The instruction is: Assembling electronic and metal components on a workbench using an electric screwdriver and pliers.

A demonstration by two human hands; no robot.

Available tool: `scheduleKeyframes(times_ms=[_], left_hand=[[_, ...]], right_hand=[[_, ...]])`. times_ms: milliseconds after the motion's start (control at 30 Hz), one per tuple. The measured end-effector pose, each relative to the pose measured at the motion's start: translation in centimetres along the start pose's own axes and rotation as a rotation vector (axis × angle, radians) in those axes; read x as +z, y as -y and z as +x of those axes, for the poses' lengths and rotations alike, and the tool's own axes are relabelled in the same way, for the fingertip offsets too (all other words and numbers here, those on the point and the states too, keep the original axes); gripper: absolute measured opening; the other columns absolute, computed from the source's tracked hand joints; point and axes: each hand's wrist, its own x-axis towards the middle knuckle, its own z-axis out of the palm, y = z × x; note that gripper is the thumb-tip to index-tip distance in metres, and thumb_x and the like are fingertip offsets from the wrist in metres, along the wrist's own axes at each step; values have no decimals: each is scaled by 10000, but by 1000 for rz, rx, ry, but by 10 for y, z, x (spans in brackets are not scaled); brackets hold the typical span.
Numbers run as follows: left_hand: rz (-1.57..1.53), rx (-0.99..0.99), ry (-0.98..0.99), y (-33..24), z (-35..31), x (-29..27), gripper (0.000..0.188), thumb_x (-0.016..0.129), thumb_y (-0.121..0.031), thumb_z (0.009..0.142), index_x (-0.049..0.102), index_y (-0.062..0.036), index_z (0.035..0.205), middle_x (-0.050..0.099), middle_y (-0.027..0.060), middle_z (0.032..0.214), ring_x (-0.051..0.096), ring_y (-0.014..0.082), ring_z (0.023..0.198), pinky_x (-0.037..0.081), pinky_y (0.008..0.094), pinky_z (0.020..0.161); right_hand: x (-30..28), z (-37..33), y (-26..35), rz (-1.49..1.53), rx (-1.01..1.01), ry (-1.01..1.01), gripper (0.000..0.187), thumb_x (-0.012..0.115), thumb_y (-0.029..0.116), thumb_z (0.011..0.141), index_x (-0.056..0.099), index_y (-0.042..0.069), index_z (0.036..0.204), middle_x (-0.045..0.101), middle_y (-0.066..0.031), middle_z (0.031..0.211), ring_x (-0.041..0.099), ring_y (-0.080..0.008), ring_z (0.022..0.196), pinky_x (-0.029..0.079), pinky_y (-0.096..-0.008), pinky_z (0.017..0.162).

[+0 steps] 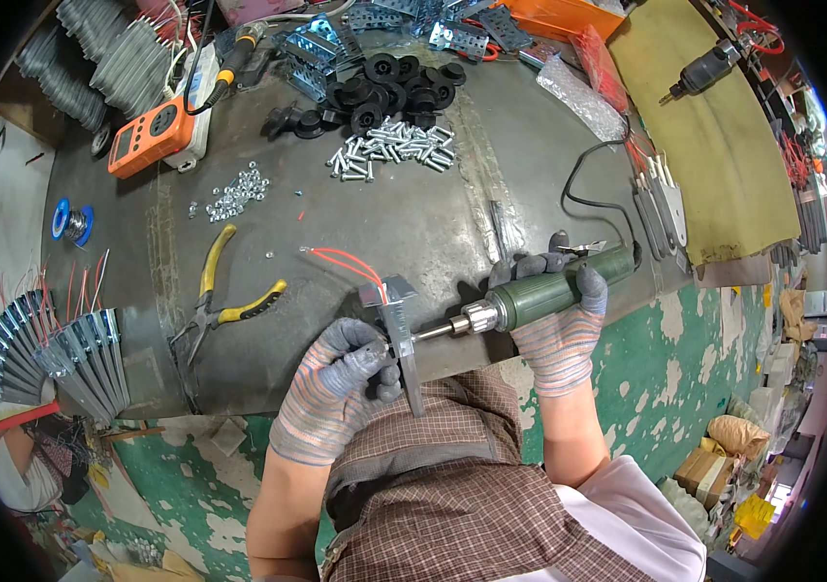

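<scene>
My left hand (336,383), in a striped grey-palmed glove, is closed on a flat grey metal heating plate (407,359) with a small bracket on its upper end and red wires (346,258) coming out of it. Its thumb and fingertips pinch at the plate's left face; whatever tiny piece sits between them is hidden. My right hand (559,339), gloved alike, wraps round a green corded electric screwdriver (541,296). The tool lies nearly level, and its bit (436,332) points left, its tip meeting the plate's right side.
Yellow-handled pliers (208,291) lie left on the dark worktable. Beyond are nuts (239,194), screws (392,147), black knobs (375,94) and an orange meter (150,139). Finished-looking plates (89,359) fan out at left. The tool's black cord (593,202) runs up at right, beside more plates (661,209).
</scene>
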Motion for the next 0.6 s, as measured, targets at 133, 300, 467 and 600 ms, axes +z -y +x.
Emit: scheduleKeyframes(times_ms=[133,300,467,600], left_hand=[[294,173,-67,5,-2,7,113,626,-51,864,597,-45,973,631,88,779,611,168,664,516,279,588],[644,432,-128,-10,-17,10,282,623,-82,885,515,-1,1133,608,136,923,634,200,775,533,308,681],[1931,1266,-680,-58,0,-36,526,764,-304,740,526,-40,1127,520,229,1196,561,346,1023,465,410,868],[2193,1120,-772,-72,22,-42,611,808,-375,622,557,-65,1086,426,281,1342,474,440,1118,393,490,946]], right_hand=[[0,-1,-1,23,7,-45,441,684,222,785,545,59,1171,622,-37,865,617,-226,863,395,-517,1003],[-2,0,1,7,33,-39,513,691,246,792,508,70,1238,631,-26,882,618,-217,864,380,-519,1021],[-1,0,-1,16,39,-26,521,685,256,795,510,80,1253,644,-27,895,622,-212,865,376,-511,1028],[1,0,1,21,43,-53,494,705,219,765,532,109,1215,616,-2,844,616,-218,843,354,-525,1046]])
